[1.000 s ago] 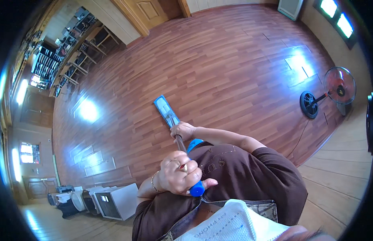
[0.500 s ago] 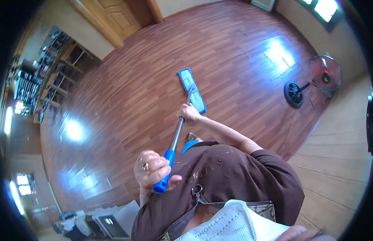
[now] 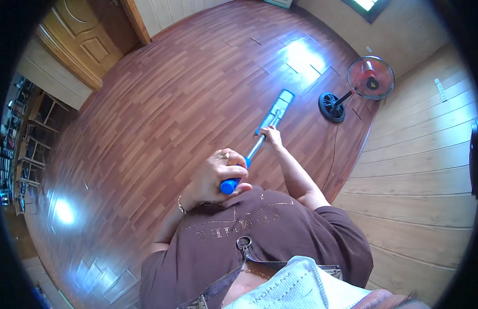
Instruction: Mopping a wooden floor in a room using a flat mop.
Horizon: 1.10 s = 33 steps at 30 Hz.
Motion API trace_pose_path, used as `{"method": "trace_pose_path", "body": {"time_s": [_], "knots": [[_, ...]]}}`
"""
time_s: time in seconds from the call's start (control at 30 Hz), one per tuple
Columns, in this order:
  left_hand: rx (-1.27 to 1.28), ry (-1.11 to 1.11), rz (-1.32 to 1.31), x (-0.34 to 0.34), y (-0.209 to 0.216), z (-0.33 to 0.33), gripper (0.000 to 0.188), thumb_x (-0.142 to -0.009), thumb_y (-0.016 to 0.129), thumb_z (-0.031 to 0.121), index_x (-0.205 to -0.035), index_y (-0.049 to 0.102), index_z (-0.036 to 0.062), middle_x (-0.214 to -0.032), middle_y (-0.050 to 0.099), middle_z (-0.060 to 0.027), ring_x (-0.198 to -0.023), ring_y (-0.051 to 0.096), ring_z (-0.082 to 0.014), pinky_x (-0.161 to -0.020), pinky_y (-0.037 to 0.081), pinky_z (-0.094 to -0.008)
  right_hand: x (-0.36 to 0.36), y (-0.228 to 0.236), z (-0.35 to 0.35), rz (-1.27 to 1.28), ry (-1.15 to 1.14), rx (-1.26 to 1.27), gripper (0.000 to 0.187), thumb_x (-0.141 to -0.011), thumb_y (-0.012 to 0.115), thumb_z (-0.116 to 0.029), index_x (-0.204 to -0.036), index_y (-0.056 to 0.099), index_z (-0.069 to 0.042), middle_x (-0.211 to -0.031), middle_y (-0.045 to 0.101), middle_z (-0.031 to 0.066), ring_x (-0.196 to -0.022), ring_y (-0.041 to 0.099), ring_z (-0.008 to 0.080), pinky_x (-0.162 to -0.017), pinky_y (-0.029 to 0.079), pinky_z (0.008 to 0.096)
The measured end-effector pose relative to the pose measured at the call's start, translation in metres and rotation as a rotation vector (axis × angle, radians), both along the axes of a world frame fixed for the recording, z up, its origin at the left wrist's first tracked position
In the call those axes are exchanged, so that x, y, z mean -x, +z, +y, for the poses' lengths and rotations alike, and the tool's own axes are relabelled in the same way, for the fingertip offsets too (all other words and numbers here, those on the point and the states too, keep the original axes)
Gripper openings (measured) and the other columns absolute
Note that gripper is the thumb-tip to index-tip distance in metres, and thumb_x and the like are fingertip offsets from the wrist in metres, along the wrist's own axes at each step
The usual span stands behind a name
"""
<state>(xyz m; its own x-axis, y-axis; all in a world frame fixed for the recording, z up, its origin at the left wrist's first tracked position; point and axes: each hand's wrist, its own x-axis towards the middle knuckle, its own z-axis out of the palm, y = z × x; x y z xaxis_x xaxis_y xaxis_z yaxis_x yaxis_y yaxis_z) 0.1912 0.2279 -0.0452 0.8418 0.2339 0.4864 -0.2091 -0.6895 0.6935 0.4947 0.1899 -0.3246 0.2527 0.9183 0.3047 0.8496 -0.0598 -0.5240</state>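
A flat mop with a blue-edged rectangular head (image 3: 280, 105) lies on the wood-plank floor (image 3: 161, 103) ahead of me, its head pointing away to the right. Its metal pole slants back toward my chest and ends in a blue grip (image 3: 234, 183). My left hand (image 3: 218, 172), with a ring on a finger and a bracelet at the wrist, is closed round that blue grip. Farther down, close to the mop head, my right hand (image 3: 270, 137) wraps round the pole. Part of the mop head's near end is hidden behind the right hand.
A standing fan (image 3: 371, 78) with a round black base is at the right, its cord running along the floor by the plank wall (image 3: 414, 170). A wooden door (image 3: 82, 38) stands at the far left. Racks with small items (image 3: 33, 139) line the left side.
The mop head has moved to the right toward the fan and turned to slant the other way. Both hands moved up and right with the pole, and my view has swung right.
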Motion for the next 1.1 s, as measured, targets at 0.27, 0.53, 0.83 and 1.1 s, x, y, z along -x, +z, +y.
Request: {"method": "trace_pose_path", "body": {"time_s": [0.27, 0.53, 0.83, 1.1], "knots": [[0.211, -0.155, 0.038, -0.017, -0.023, 0.020, 0.024, -0.071, 0.080, 0.024, -0.082, 0.064, 0.0102, -0.093, 0.064, -0.0066, -0.090, 0.061, -0.0265, -0.084, 0.043, -0.0389, -0.006, -0.003, -0.087, -0.055, -0.331, 0.186, 0.019, -0.071, 0.077, -0.025, -0.077, 0.064, -0.013, -0.081, 0.066, 0.0090, -0.089, 0.060, 0.0324, -0.074, 0.050, 0.0424], [0.593, -0.179, 0.109, 0.005, -0.028, 0.044, 0.021, -0.074, 0.079, 0.020, -0.086, 0.070, 0.0063, -0.097, 0.065, -0.0087, -0.096, 0.059, -0.0206, -0.088, 0.045, -0.0368, 0.028, 0.012, -0.118, -0.059, -0.250, 0.490, 0.010, -0.069, 0.064, -0.023, -0.070, 0.065, -0.013, -0.081, 0.067, 0.0109, -0.084, 0.063, 0.0340, -0.079, 0.051, 0.0463], [0.695, -0.032, 0.108, 0.002, 0.005, 0.061, 0.013, -0.075, 0.076, 0.014, -0.078, 0.069, 0.0040, -0.087, 0.065, -0.0086, -0.091, 0.060, -0.0206, -0.082, 0.047, -0.0361, 0.024, 0.042, -0.082, 0.063, -0.066, 0.592, 0.018, -0.071, 0.066, -0.033, -0.078, 0.071, -0.017, -0.082, 0.068, 0.0119, -0.081, 0.066, 0.0325, -0.070, 0.051, 0.0434], [0.661, 0.126, 0.055, -0.016, 0.032, 0.071, 0.015, -0.074, 0.077, 0.017, -0.077, 0.069, 0.0049, -0.088, 0.064, -0.0086, -0.090, 0.060, -0.0206, -0.082, 0.045, -0.0353, -0.021, 0.043, -0.004, -0.066, 0.098, 0.390, 0.012, -0.064, 0.065, -0.024, -0.069, 0.065, -0.013, -0.074, 0.064, 0.0117, -0.072, 0.063, 0.0343, -0.065, 0.051, 0.0451]]}}
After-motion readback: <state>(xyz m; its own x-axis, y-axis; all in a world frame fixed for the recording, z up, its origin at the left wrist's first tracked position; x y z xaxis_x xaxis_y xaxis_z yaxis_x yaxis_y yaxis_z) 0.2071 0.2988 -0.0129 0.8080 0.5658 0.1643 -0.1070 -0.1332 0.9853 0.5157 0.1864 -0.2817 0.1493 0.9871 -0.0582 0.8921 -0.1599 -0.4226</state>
